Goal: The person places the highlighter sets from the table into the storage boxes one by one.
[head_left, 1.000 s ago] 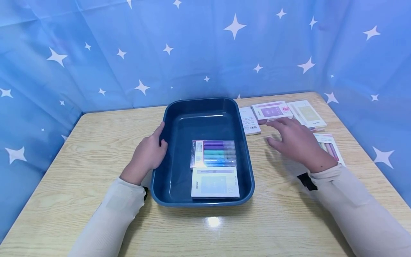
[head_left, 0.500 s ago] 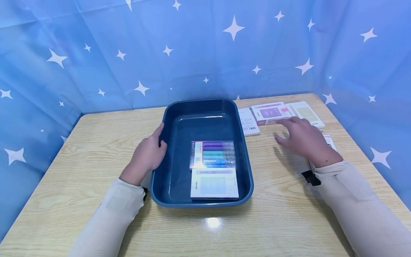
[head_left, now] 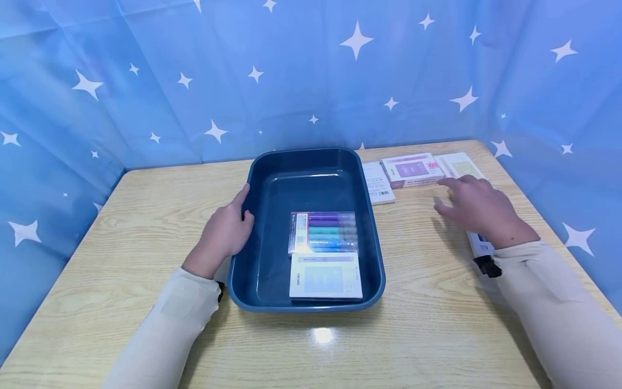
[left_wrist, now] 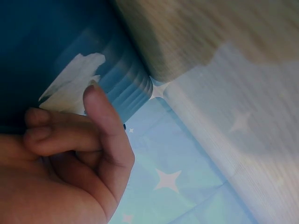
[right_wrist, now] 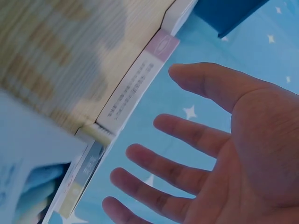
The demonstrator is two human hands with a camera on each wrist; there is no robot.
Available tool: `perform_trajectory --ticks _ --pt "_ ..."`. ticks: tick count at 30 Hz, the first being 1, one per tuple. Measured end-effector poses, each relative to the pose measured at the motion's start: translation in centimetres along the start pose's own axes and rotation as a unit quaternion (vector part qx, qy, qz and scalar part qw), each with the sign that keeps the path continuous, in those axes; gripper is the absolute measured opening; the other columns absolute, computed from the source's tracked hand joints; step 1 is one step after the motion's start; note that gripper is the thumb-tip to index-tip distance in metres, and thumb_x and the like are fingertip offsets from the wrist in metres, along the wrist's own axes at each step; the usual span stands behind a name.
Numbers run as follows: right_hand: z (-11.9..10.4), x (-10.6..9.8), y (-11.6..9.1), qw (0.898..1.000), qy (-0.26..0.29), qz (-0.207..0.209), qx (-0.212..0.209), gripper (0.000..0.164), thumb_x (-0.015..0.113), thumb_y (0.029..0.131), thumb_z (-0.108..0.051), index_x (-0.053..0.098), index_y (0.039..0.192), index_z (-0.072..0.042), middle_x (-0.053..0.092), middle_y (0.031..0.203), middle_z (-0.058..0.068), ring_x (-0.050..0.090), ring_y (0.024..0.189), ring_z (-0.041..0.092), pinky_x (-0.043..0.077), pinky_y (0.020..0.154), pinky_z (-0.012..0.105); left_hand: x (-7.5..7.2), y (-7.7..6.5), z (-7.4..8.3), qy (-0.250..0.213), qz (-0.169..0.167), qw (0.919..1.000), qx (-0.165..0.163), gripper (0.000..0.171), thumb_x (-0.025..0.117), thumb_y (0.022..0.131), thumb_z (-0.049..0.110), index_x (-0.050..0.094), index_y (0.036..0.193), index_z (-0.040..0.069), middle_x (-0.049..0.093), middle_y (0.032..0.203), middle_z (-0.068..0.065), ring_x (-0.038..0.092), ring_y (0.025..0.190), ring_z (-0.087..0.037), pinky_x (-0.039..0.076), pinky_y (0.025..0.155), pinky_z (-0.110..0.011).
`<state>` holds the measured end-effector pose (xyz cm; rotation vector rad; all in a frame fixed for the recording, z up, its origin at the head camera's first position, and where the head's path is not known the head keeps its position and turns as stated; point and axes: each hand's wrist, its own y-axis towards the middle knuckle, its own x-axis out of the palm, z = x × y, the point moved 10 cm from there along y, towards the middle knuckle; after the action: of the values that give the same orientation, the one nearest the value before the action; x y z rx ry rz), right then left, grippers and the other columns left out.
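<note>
My left hand [head_left: 221, 229] holds the left rim of a dark blue plastic tray [head_left: 306, 309], thumb over the edge. In the left wrist view, curled fingers [left_wrist: 60, 140] lie beside the tray's outer wall. Inside the tray are a clear pack of purple, green and blue pens [head_left: 325, 232] and a white box with a pale blue panel [head_left: 325, 278]. My right hand [head_left: 478, 208] hovers with nothing in it, fingers spread in the right wrist view. Beneath it is a white pack [head_left: 478, 246] with coloured pens [right_wrist: 39, 191], mostly hidden from the head view.
Beyond the right hand lie a white box with a purple panel [head_left: 412, 168] and one with a yellowish panel [head_left: 457, 162]. A white box with printed text [head_left: 379, 183] sits against the tray's right side. A blue starred curtain [head_left: 311, 75] surrounds the wooden table [head_left: 160, 216].
My right hand has moved to the right, away from the purple-panelled box and over the pen pack at the right. The left hand and tray stay in place.
</note>
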<state>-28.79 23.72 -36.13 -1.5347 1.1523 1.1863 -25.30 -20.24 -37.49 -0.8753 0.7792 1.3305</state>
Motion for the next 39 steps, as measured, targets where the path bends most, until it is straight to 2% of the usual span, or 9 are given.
perform_trajectory --ticks 8,18,25,31,39 --pt "2.3 0.1 -0.4 0.999 0.01 -0.016 0.033 0.067 0.064 0.094 -0.034 0.042 0.147 0.001 0.043 0.136 0.039 0.046 0.114 0.059 0.049 0.069 0.063 0.0 0.0 0.0 -0.003 -0.001 1.0 -0.002 0.064 0.039 0.104 0.023 0.013 0.162 0.017 0.048 0.055 -0.006 0.051 0.043 -0.023 0.043 0.044 -0.029" --pt "4.1 0.4 -0.8 0.998 0.029 -0.033 0.053 0.068 0.069 0.09 -0.035 0.045 0.14 0.004 0.048 0.125 0.038 0.06 0.089 0.044 0.048 0.054 0.047 0.0 0.0 0.1 -0.003 -0.002 1.0 -0.004 0.064 0.039 0.104 0.022 0.013 0.162 0.017 0.049 0.055 -0.006 0.051 0.043 -0.023 0.043 0.045 -0.029" --pt "4.8 1.1 -1.1 0.995 0.043 -0.062 0.065 0.067 0.069 0.091 -0.039 0.048 0.137 0.005 0.047 0.127 0.038 0.058 0.085 0.04 0.047 0.048 0.04 0.0 0.0 0.1 -0.002 -0.002 1.0 -0.003 0.064 0.039 0.104 0.022 0.013 0.162 0.017 0.049 0.054 -0.006 0.051 0.042 -0.023 0.043 0.044 -0.03" --pt "5.2 1.5 -1.4 0.992 0.057 -0.084 0.078 0.071 0.068 0.091 -0.04 0.044 0.14 0.006 0.042 0.129 0.04 0.057 0.069 0.031 0.049 0.047 0.041 0.0 0.0 0.1 -0.006 -0.002 1.0 -0.003 0.064 0.039 0.104 0.022 0.013 0.162 0.017 0.049 0.054 -0.006 0.051 0.042 -0.023 0.043 0.044 -0.03" --pt "5.9 1.7 -1.2 0.991 0.027 -0.101 0.079 0.078 0.069 0.089 -0.045 0.045 0.14 0.008 0.039 0.126 0.045 0.052 0.092 0.043 0.048 0.059 0.042 0.0 0.0 0.1 -0.005 -0.002 1.0 -0.002 0.064 0.039 0.104 0.022 0.013 0.162 0.017 0.048 0.054 -0.006 0.051 0.042 -0.023 0.043 0.044 -0.03"
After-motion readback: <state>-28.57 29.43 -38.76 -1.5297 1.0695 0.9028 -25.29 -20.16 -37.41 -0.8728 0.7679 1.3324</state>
